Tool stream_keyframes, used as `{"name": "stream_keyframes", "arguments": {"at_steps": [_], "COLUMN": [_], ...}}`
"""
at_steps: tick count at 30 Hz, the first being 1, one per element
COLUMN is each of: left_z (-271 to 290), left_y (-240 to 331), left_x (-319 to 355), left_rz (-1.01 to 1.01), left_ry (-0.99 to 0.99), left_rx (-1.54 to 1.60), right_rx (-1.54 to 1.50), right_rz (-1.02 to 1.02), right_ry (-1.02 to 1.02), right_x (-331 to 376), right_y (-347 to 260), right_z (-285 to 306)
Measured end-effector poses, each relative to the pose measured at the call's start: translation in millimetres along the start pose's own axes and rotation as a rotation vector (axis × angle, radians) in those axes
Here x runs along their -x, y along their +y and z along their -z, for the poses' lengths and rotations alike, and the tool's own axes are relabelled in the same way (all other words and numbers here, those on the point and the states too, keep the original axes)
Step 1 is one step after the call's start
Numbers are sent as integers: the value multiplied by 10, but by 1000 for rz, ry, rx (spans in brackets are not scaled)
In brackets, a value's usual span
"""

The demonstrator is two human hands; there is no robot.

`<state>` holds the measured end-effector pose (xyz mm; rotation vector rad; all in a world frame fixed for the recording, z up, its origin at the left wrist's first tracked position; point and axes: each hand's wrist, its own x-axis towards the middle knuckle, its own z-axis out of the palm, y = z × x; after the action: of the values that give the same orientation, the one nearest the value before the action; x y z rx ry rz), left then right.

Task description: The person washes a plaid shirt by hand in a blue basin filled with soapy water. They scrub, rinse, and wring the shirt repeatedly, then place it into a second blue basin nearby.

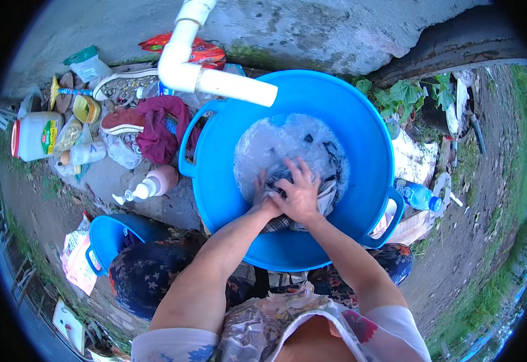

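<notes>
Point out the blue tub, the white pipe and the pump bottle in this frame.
blue tub (360,120), head view: bare inner wall on its right side.
white pipe (239,86), head view: horizontal section near the open end.
pump bottle (162,179), head view: pinkish body, lying on the ground.

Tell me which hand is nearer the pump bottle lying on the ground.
Left. The left hand is in the blue tub, on the side toward the pump bottle; the right hand lies over it, farther away.

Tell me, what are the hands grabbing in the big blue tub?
Both hands, left hand and right hand, clutch a bunched checked cloth by its crumpled middle, at the soapy water's edge.
</notes>
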<state>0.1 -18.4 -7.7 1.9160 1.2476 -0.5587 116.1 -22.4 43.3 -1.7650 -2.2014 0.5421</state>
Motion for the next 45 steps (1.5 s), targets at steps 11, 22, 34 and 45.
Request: {"name": "stream_keyframes", "arguments": {"at_steps": [11,22,34,45], "left_z": [172,125,96,288], "left_y": [91,149,23,131], "left_x": [13,-70,-151,-1], "left_rz": [118,75,-11,111], "left_ry": [91,157,-32,91], "left_rx": [326,276,346,163], "right_rx": [-929,-146,-9,-583], "right_rz": [-740,-384,-246,-454], "right_ry": [-1,20,-1,-58], "right_x": [-734,-907,-218,-317], "right_y": [943,469,-53,662], "right_z": [-184,-322,-158,-48]}}
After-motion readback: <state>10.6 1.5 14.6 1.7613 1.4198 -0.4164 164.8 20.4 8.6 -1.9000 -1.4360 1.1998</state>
